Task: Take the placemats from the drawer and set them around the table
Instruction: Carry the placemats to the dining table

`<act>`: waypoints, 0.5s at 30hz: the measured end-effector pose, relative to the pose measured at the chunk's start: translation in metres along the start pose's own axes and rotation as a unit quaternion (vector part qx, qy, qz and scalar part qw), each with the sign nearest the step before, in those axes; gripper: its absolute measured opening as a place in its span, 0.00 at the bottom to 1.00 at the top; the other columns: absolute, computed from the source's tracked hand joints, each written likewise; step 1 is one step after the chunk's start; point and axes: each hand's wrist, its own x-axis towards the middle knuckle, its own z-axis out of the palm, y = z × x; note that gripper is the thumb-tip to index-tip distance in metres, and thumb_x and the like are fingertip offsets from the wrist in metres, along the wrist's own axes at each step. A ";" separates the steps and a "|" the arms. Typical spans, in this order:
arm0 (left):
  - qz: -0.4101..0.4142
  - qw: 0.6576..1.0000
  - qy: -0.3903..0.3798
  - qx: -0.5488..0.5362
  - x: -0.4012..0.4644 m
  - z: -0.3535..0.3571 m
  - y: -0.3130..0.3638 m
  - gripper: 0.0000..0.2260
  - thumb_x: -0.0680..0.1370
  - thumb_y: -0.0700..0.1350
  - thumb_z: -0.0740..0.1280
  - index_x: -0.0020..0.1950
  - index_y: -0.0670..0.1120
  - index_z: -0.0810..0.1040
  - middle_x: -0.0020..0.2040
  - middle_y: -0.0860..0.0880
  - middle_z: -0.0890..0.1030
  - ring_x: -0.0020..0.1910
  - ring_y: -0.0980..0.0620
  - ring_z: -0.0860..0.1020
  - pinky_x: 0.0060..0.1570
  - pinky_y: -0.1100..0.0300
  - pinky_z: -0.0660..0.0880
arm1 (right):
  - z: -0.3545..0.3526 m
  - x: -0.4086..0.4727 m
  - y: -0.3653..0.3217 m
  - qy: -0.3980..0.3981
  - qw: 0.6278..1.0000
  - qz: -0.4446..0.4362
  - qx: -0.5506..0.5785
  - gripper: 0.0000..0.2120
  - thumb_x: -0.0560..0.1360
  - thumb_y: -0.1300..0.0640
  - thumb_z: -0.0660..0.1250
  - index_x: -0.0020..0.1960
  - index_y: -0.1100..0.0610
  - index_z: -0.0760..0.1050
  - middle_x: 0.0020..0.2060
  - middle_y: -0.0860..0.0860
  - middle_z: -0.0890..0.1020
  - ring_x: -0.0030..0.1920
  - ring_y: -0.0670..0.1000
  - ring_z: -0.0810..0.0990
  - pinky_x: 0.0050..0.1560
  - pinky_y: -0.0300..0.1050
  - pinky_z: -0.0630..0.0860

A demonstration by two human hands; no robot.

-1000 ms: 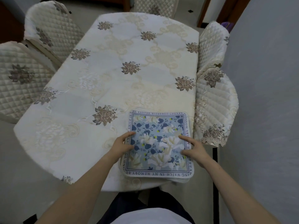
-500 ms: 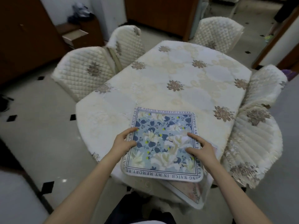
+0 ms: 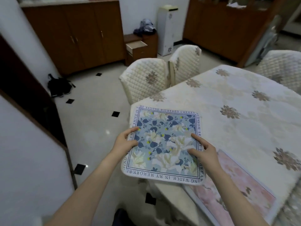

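You hold the blue floral placemat by its 2 side edges — your left hand pinches the left border with the fingers curled over the top face, and your right hand clamps the right border the same way, thumb and forefinger spread across the printed flowers. Held like this, flat and level, the mat stays unfolded and ready to drop squarely into a place setting. It hangs above the near-left corner of the worktop, its near edge past the cloth edge; I cannot tell whether its far edge touches the cloth. Just beside your right wrist, a pink placemat lies flat on the worktop at the near end, so that seat looks served. The open drawer sits well apart across the floor, beside the wooden cabinet. The 2 quilted chairs along the left side have no mat in front of them — judging by your heading, the blue one is meant for there.
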 end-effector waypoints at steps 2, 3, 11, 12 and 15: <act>0.002 1.000 0.005 -0.004 0.012 -0.030 0.001 0.26 0.70 0.27 0.66 0.62 0.51 0.78 0.53 0.50 0.80 0.46 0.48 0.83 0.43 0.55 0.82 | 0.032 0.008 -0.002 -0.002 1.000 0.002 0.000 0.28 0.69 0.73 0.71 0.62 0.48 0.78 0.54 0.41 0.79 0.42 0.36 0.82 0.38 0.40 0.81; 0.005 1.000 0.004 -0.001 0.019 -0.045 0.002 0.26 0.70 0.27 0.66 0.61 0.52 0.78 0.54 0.49 0.80 0.46 0.49 0.83 0.43 0.56 0.82 | 0.049 0.013 -0.002 0.001 1.000 0.001 -0.004 0.28 0.68 0.72 0.72 0.61 0.47 0.79 0.56 0.42 0.79 0.46 0.37 0.82 0.43 0.44 0.82; 0.019 1.000 0.003 0.017 0.079 -0.173 0.016 0.26 0.70 0.27 0.66 0.56 0.57 0.79 0.59 0.49 0.78 0.53 0.46 0.81 0.50 0.49 0.81 | 0.187 0.040 -0.019 0.009 0.998 0.034 0.052 0.29 0.68 0.72 0.72 0.62 0.48 0.78 0.52 0.50 0.84 0.45 0.52 0.85 0.40 0.50 0.83; 0.018 1.000 0.002 0.018 0.086 -0.186 0.018 0.26 0.70 0.28 0.66 0.57 0.57 0.79 0.60 0.49 0.77 0.54 0.47 0.80 0.50 0.50 0.81 | 0.201 0.043 -0.023 0.008 0.998 0.037 0.054 0.28 0.68 0.72 0.72 0.62 0.47 0.78 0.52 0.50 0.84 0.44 0.52 0.85 0.40 0.50 0.83; 0.017 1.000 -0.004 0.020 0.108 -0.216 0.022 0.27 0.70 0.28 0.66 0.61 0.54 0.79 0.63 0.48 0.76 0.57 0.49 0.79 0.47 0.55 0.81 | 0.234 0.056 -0.031 0.010 0.998 0.041 0.048 0.28 0.69 0.72 0.72 0.61 0.46 0.78 0.52 0.49 0.84 0.45 0.51 0.85 0.42 0.52 0.83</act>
